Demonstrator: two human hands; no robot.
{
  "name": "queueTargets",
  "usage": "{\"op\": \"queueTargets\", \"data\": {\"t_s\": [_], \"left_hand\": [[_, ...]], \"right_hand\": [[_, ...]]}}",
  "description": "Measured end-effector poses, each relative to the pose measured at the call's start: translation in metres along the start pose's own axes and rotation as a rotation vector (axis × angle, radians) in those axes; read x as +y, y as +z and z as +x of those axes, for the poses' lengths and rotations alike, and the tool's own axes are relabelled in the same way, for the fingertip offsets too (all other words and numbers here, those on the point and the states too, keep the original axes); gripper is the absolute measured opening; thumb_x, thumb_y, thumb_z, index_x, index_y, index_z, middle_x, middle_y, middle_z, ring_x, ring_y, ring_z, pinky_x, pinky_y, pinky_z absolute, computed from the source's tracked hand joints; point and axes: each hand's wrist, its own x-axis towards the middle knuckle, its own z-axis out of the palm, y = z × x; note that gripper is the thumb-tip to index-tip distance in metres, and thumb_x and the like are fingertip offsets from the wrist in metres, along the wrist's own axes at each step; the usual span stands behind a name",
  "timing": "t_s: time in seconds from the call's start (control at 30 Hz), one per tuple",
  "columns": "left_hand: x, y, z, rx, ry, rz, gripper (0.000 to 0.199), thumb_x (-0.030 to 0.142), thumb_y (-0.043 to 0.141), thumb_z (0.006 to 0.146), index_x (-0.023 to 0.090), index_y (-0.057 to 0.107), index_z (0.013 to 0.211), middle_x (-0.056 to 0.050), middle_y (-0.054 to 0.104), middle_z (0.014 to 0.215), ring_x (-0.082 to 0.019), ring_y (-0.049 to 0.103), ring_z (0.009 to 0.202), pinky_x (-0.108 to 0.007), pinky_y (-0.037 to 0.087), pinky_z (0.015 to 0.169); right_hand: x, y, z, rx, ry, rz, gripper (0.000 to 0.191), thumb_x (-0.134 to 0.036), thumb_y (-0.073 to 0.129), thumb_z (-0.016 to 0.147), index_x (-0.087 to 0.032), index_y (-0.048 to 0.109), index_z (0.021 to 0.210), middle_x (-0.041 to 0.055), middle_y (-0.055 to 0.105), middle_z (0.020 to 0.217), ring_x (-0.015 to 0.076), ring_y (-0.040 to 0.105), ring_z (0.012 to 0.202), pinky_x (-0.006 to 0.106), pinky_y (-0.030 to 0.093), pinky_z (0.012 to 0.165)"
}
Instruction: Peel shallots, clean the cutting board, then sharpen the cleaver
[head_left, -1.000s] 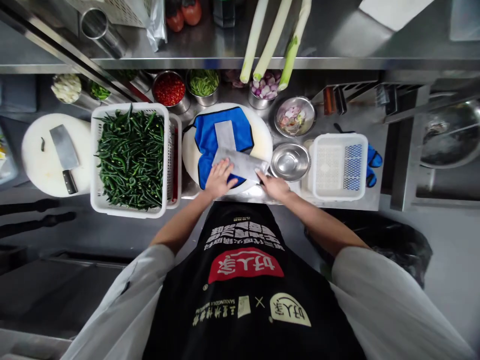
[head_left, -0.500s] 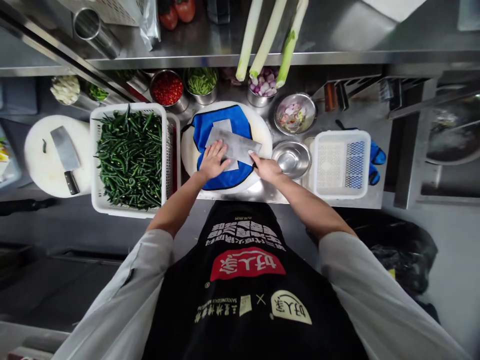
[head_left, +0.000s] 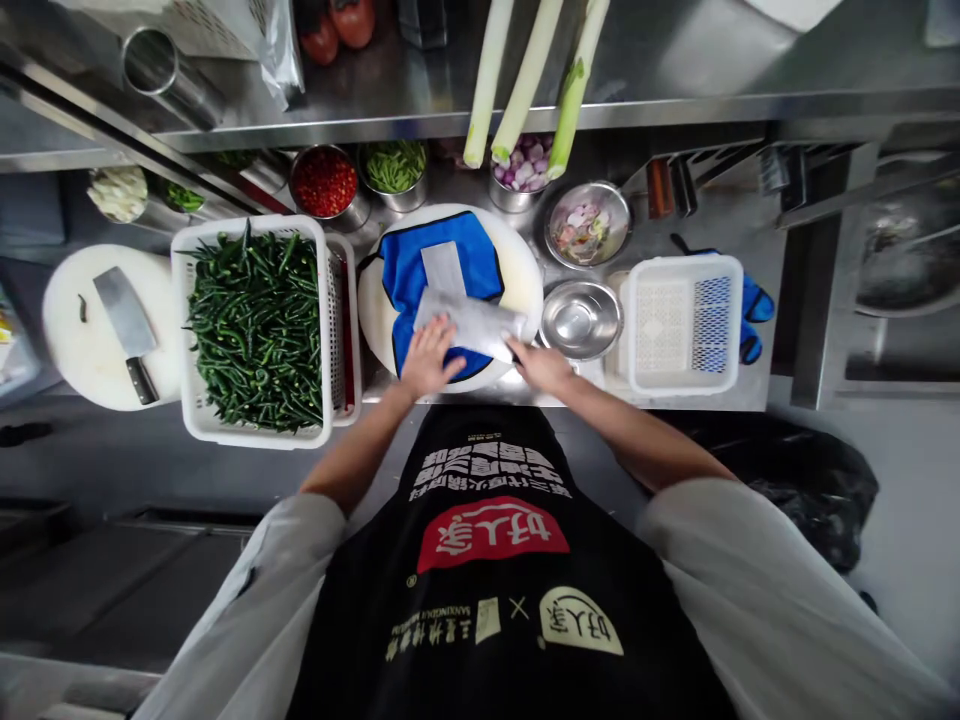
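Observation:
A cleaver point(head_left: 469, 322) with a broad, motion-blurred grey blade lies across a flat pale slab point(head_left: 442, 265), perhaps a sharpening plate, hiding its lower part. My right hand point(head_left: 546, 368) is wrapped round the cleaver's dark handle at the blade's right end. My left hand point(head_left: 430, 358) lies flat, thumb apart, with its fingertips on the blade's left part. Under the slab is a blue cloth point(head_left: 471, 240) with black edging, spread over a round white chopping board point(head_left: 520, 262).
Left stands a white basket of green chillies point(head_left: 255, 330); beyond it another cleaver point(head_left: 124, 308) rests on a second board point(head_left: 64, 355). Steel bowls point(head_left: 581, 320) and a white plastic basket point(head_left: 682, 375) are right. Leeks point(head_left: 525, 85) overhang the shelf edge.
The cleaver and both hands have moved down toward my body, uncovering more of the slab's upper end. My left hand still lies on the blade and my right still grips the handle.

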Motion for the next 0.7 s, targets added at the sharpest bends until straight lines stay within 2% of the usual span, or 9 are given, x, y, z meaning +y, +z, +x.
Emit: {"op": "queueTargets", "data": {"t_s": [0.1,0.2,0.27,0.3,0.37,0.43,0.5,0.6,0.7], "left_hand": [[0.011,0.017,-0.028,-0.037,0.008,0.011,0.085,0.066,0.052,0.106,0.021,0.038,0.177,-0.011,0.027,0.185,-0.033,0.022,0.173,-0.053,0.022,0.141],[-0.007,0.002,0.003,-0.006,-0.003,0.02,0.084,0.065,0.052,0.106,0.024,0.038,0.178,-0.008,0.024,0.186,-0.034,0.018,0.174,-0.055,0.02,0.141],[-0.02,-0.014,0.029,0.025,-0.025,0.022,0.084,0.063,0.051,0.107,0.023,0.036,0.178,-0.008,0.019,0.187,-0.033,0.014,0.175,-0.056,0.015,0.142],[-0.021,-0.018,0.033,0.034,-0.029,0.022,0.085,0.062,0.052,0.107,0.021,0.035,0.179,-0.009,0.018,0.187,-0.033,0.013,0.175,-0.056,0.014,0.142],[-0.012,-0.013,0.017,0.027,-0.014,0.023,0.088,0.063,0.054,0.105,0.019,0.035,0.178,-0.01,0.018,0.187,-0.034,0.014,0.175,-0.055,0.014,0.142],[0.004,0.003,-0.013,-0.005,0.013,0.02,0.09,0.067,0.056,0.103,0.019,0.038,0.177,-0.011,0.022,0.186,-0.034,0.019,0.174,-0.053,0.018,0.142],[0.011,0.012,-0.028,-0.038,0.022,0.019,0.091,0.069,0.059,0.102,0.02,0.042,0.175,-0.011,0.026,0.185,-0.034,0.023,0.173,-0.051,0.021,0.142],[-0.004,-0.001,-0.002,-0.017,0.002,0.014,0.09,0.067,0.06,0.103,0.019,0.04,0.176,-0.01,0.02,0.187,-0.034,0.019,0.174,-0.053,0.018,0.142],[-0.02,-0.015,0.021,0.054,-0.035,-0.001,0.088,0.064,0.058,0.105,0.017,0.036,0.177,-0.009,0.015,0.188,-0.032,0.013,0.175,-0.054,0.01,0.143]], "right_hand": [[0.001,0.016,-0.021,-0.102,-0.008,0.02,0.078,-0.031,0.052,0.11,-0.026,0.02,0.182,0.0179,0.076,0.136,0.0331,0.078,0.107,0.041,0.057,0.092],[0.004,-0.007,0.007,0.008,0.001,0.02,0.076,-0.035,0.051,0.112,-0.026,0.022,0.181,0.0177,0.076,0.138,0.0348,0.077,0.111,0.042,0.057,0.094],[0.003,-0.026,0.029,0.104,-0.01,0.017,0.078,-0.04,0.052,0.111,-0.024,0.02,0.181,0.0172,0.076,0.139,0.0346,0.076,0.115,0.041,0.057,0.096],[0.001,-0.029,0.032,0.123,-0.011,0.012,0.08,-0.04,0.052,0.111,-0.024,0.018,0.181,0.017,0.076,0.139,0.0339,0.075,0.115,0.04,0.056,0.095],[0.0,-0.02,0.019,0.061,-0.01,0.0,0.081,-0.037,0.053,0.11,-0.024,0.017,0.181,0.0163,0.077,0.136,0.032,0.076,0.11,0.038,0.056,0.092],[0.001,0.0,-0.006,-0.047,-0.008,-0.005,0.079,-0.034,0.053,0.109,-0.026,0.021,0.181,0.0153,0.079,0.133,0.031,0.077,0.105,0.037,0.056,0.089],[0.004,0.01,-0.018,-0.097,-0.007,0.012,0.076,-0.034,0.054,0.109,-0.028,0.026,0.18,0.0148,0.079,0.132,0.0313,0.078,0.103,0.038,0.056,0.088],[0.006,-0.009,0.006,0.013,-0.006,0.028,0.074,-0.037,0.052,0.111,-0.028,0.028,0.18,0.015,0.078,0.135,0.0335,0.077,0.108,0.04,0.057,0.092],[-0.002,-0.026,0.025,0.112,-0.018,0.023,0.079,-0.036,0.054,0.11,-0.025,0.021,0.181,0.0165,0.077,0.137,0.0341,0.076,0.113,0.041,0.056,0.096]]}}
